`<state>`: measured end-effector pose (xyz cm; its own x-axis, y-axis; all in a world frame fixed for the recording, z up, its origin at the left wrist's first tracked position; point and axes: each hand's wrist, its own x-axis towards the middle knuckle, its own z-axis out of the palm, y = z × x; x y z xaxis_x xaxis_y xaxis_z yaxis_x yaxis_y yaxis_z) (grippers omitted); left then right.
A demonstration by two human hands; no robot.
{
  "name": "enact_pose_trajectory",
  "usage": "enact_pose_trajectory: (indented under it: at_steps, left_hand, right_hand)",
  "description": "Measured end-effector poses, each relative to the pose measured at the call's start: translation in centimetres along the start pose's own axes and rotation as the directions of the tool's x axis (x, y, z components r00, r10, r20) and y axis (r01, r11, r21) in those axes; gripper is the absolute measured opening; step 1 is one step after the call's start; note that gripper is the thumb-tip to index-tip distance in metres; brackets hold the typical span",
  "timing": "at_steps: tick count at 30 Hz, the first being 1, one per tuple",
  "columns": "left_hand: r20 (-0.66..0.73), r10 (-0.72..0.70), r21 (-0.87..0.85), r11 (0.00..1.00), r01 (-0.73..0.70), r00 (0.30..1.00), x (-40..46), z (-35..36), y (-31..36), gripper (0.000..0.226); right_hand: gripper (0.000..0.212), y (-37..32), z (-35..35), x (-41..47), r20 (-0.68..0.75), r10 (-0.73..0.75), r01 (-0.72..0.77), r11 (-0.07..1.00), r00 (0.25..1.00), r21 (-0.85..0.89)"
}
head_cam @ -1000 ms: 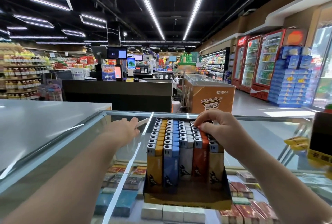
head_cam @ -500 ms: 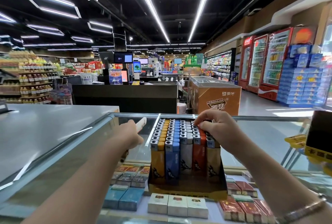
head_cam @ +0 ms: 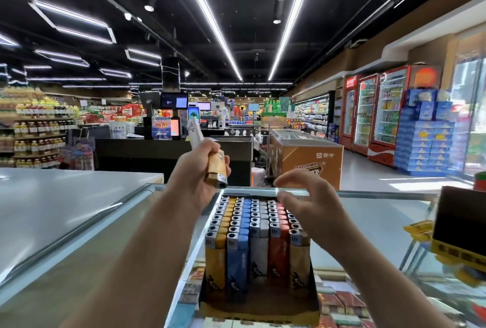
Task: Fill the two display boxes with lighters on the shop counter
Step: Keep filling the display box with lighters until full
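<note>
At two o'clock from the middle of the view, the orange chest freezer (head_cam: 306,157) carries white Chinese characters, 蒙牛, beside a small logo on its front panel, with bigger dark stylised lettering below that is partly hidden by the right hand (head_cam: 309,204) and cannot be read. Farther toward three o'clock, the red drinks fridge (head_cam: 386,114) has a white wave band along its base, without legible words. The red sign (head_cam: 351,81) above the neighbouring fridge bears white letters too blurred to read. Prints on the lighters (head_cam: 256,233) are pictures, not text.
</note>
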<state>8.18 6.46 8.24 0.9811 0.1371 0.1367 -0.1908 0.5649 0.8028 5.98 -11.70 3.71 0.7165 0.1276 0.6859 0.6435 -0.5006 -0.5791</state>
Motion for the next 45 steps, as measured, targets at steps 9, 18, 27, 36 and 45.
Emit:
enact_pose_trajectory:
  at_steps: [9,18,27,36,45]
  left_hand:
    - [0.045,0.006,0.149,0.989,-0.013,0.999,-1.2,3.3,-3.0,0.012]
    - [0.211,0.14,0.436,0.872,-0.222,0.967,-1.2,1.2,-2.2,0.017]
    - [0.427,0.232,0.589,0.662,-0.464,0.874,-2.2,-1.7,-2.4,0.015]
    - [0.583,0.189,0.6,0.557,-0.575,0.791,-2.5,-1.7,-3.4,0.017]
    - [0.601,0.086,0.64,0.544,-0.543,0.795,-2.6,-1.9,-3.3,0.018]
  right_hand:
    - [0.043,-2.3,0.8,-1.1,0.079,-0.449,0.455,0.879,0.89,-0.139]
    - [0.013,-1.9,-0.6,-0.3,-0.264,-0.259,0.274,0.961,0.929,0.02]
    - [0.023,-1.5,-2.6,0.0,-0.145,0.108,-0.009,0.83,0.984,0.558]
    - [0.015,-1.5,-4.5,0.0,0.472,-0.024,-0.295,0.751,0.882,0.59]
    - [0.026,-1.8,-5.0,-0.2,0.342,-0.056,-0.097,0.905,0.938,0.414]
